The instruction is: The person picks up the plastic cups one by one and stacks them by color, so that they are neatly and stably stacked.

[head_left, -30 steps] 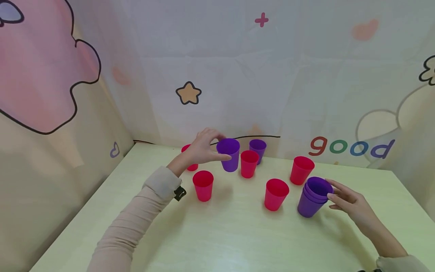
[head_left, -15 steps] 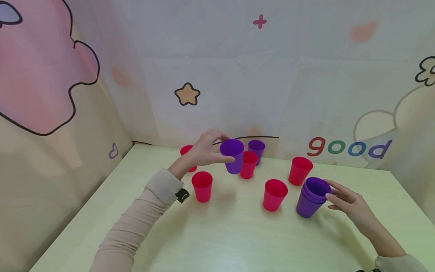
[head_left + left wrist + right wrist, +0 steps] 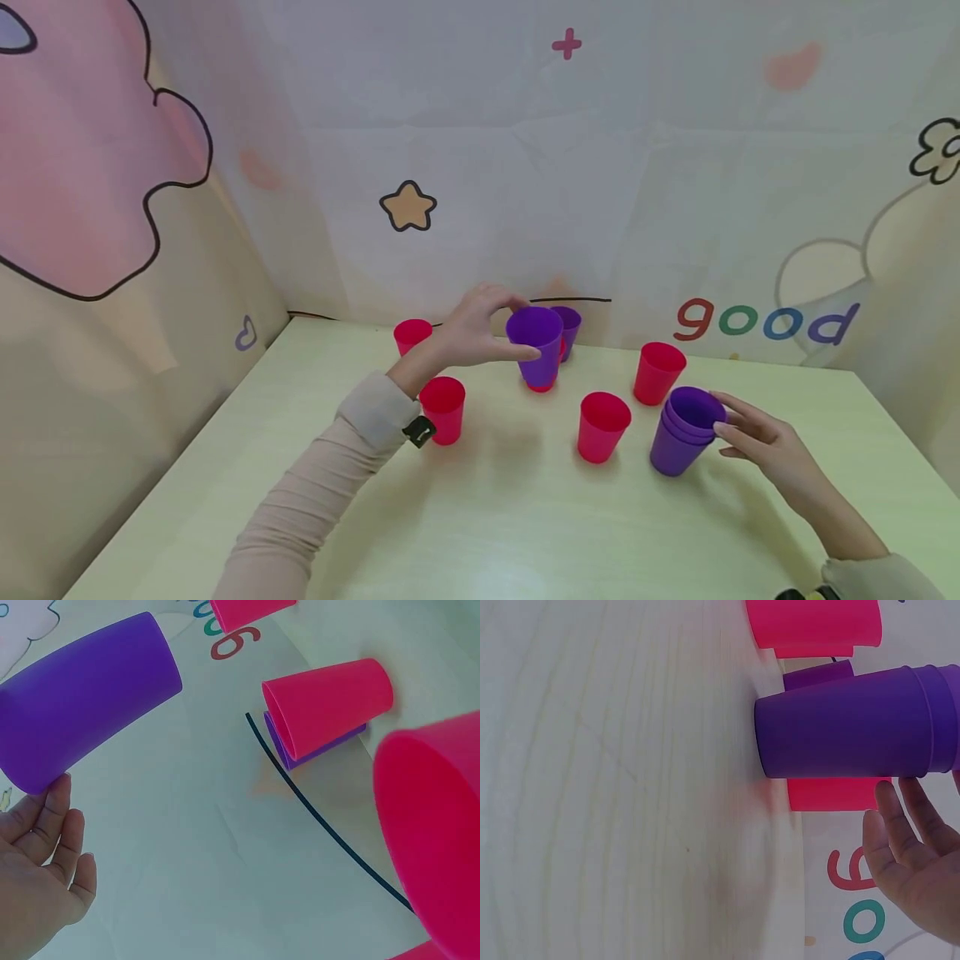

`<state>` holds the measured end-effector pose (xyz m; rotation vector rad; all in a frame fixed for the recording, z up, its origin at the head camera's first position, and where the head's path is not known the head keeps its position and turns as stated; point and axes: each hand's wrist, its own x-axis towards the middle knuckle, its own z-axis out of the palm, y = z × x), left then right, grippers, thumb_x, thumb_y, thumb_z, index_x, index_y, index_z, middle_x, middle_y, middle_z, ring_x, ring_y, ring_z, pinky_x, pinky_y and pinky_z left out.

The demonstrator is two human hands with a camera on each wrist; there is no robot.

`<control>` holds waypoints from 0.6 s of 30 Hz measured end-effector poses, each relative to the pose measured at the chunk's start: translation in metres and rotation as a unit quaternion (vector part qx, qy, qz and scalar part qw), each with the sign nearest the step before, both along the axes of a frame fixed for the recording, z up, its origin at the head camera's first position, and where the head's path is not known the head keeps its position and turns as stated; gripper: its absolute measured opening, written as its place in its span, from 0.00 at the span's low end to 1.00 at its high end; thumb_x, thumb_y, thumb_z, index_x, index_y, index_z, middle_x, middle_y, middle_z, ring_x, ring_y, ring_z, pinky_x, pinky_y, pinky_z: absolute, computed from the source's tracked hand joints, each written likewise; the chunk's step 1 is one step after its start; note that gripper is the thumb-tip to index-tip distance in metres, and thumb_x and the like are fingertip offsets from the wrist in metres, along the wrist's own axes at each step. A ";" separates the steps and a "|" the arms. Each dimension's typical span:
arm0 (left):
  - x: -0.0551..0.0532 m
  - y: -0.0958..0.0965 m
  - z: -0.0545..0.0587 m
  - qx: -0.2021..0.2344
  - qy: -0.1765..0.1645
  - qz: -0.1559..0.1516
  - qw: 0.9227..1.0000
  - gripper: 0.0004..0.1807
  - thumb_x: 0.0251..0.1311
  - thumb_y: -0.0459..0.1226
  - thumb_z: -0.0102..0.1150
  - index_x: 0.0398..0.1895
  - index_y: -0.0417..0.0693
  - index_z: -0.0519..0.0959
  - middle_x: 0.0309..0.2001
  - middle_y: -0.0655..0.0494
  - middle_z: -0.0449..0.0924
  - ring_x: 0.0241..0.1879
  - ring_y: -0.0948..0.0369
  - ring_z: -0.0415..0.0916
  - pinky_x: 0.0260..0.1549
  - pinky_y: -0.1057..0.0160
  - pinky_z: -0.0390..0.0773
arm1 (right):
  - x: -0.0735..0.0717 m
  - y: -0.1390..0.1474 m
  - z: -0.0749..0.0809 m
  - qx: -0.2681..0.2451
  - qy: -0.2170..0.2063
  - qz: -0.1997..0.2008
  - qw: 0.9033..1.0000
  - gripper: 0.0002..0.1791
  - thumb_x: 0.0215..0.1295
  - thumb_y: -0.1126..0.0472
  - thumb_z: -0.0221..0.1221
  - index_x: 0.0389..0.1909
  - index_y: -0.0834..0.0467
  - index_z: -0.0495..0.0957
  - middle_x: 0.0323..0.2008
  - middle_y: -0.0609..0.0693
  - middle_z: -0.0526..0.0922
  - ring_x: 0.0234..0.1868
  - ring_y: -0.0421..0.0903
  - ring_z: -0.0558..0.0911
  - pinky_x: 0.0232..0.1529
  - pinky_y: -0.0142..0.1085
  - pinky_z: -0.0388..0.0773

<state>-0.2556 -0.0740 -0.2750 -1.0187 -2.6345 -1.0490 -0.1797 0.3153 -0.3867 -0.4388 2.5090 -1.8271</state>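
Observation:
A purple cup (image 3: 534, 346) hangs above the table, mouth up, between the thumb and fingers of my left hand (image 3: 480, 329). From the head view it covers most of a red cup behind it. In the left wrist view the fingertips touch the side of this purple cup (image 3: 90, 705). At the right, a stack of nested purple cups (image 3: 677, 446) stands on the table. My right hand (image 3: 776, 450) pinches its top rim from the right side. The right wrist view shows the fingers against the stack (image 3: 847, 727) near the rims.
Red cups stand at the left front (image 3: 444, 412), left back (image 3: 412, 335), centre (image 3: 600, 433) and right back (image 3: 658, 375). Another purple cup (image 3: 570, 329) stands at the back, partly hidden. A printed cloth (image 3: 480, 167) hangs behind the table (image 3: 480, 517).
My left hand has carried its purple cup to the right, until it overlaps the red cup behind it in the head view. My right hand keeps its place at the stack.

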 end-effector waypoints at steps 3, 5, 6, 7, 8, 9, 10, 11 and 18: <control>0.001 0.006 0.001 -0.004 -0.001 -0.004 1.000 0.29 0.44 0.45 0.68 0.50 0.45 0.73 0.47 0.56 0.74 0.54 0.60 0.60 0.50 0.53 0.65 | 0.000 0.000 0.001 0.009 -0.001 -0.003 1.000 0.25 0.67 0.64 0.49 0.66 0.54 0.61 0.45 0.28 0.74 0.42 0.29 0.77 0.37 0.29 0.77; 0.001 0.010 0.002 -0.005 0.001 -0.007 1.000 0.29 0.43 0.45 0.68 0.50 0.45 0.73 0.47 0.56 0.74 0.54 0.60 0.61 0.50 0.54 0.65 | 0.000 -0.001 0.001 0.015 0.000 -0.005 1.000 0.26 0.67 0.63 0.49 0.66 0.55 0.60 0.45 0.28 0.74 0.42 0.29 0.77 0.37 0.29 0.77; 0.001 0.011 0.002 -0.003 0.003 -0.009 1.000 0.29 0.43 0.45 0.69 0.50 0.45 0.73 0.47 0.56 0.74 0.54 0.60 0.61 0.50 0.54 0.65 | 0.000 -0.001 0.001 0.015 0.000 -0.005 1.000 0.26 0.67 0.63 0.49 0.66 0.55 0.60 0.45 0.28 0.74 0.42 0.29 0.77 0.37 0.30 0.77; 0.001 0.013 0.002 -0.002 0.004 -0.013 1.000 0.29 0.43 0.45 0.69 0.50 0.45 0.73 0.47 0.56 0.74 0.54 0.60 0.61 0.50 0.54 0.65 | 0.000 -0.001 0.001 0.015 0.001 -0.005 1.000 0.26 0.67 0.63 0.49 0.66 0.55 0.60 0.45 0.28 0.74 0.42 0.29 0.77 0.37 0.30 0.77; 0.001 0.015 0.002 0.000 0.005 -0.016 1.000 0.29 0.43 0.45 0.69 0.50 0.45 0.73 0.47 0.56 0.74 0.53 0.60 0.61 0.50 0.55 0.65 | 0.000 -0.001 0.001 0.015 0.002 -0.006 1.000 0.26 0.67 0.63 0.49 0.66 0.55 0.60 0.44 0.28 0.74 0.42 0.29 0.77 0.37 0.30 0.77; 0.001 0.018 0.003 0.002 0.008 -0.020 1.000 0.29 0.43 0.45 0.69 0.50 0.45 0.73 0.47 0.56 0.74 0.53 0.60 0.61 0.50 0.55 0.65 | 0.000 -0.001 0.001 0.014 0.002 -0.006 1.000 0.26 0.67 0.63 0.49 0.66 0.55 0.60 0.44 0.28 0.74 0.42 0.29 0.77 0.37 0.29 0.77; 0.000 0.020 0.003 0.003 0.009 -0.024 1.000 0.29 0.43 0.45 0.69 0.50 0.45 0.73 0.47 0.56 0.74 0.53 0.60 0.61 0.50 0.55 0.65 | 0.000 -0.001 0.002 0.014 0.003 -0.006 1.000 0.26 0.67 0.63 0.49 0.66 0.55 0.60 0.44 0.28 0.74 0.42 0.29 0.77 0.37 0.29 0.77; 0.000 0.022 0.003 0.004 0.009 -0.027 1.000 0.29 0.43 0.45 0.69 0.50 0.45 0.73 0.47 0.56 0.74 0.53 0.60 0.61 0.50 0.56 0.65 | 0.000 -0.001 0.002 0.014 0.003 -0.006 1.000 0.26 0.67 0.63 0.49 0.66 0.55 0.60 0.44 0.28 0.74 0.42 0.29 0.77 0.37 0.29 0.77; 0.001 0.037 0.005 0.008 -0.011 -0.040 0.999 0.29 0.43 0.45 0.69 0.51 0.46 0.72 0.47 0.57 0.73 0.53 0.61 0.60 0.47 0.59 0.66 | 0.001 -0.001 0.001 0.024 0.003 -0.013 1.000 0.26 0.67 0.62 0.49 0.66 0.56 0.59 0.44 0.27 0.73 0.42 0.29 0.77 0.37 0.29 0.77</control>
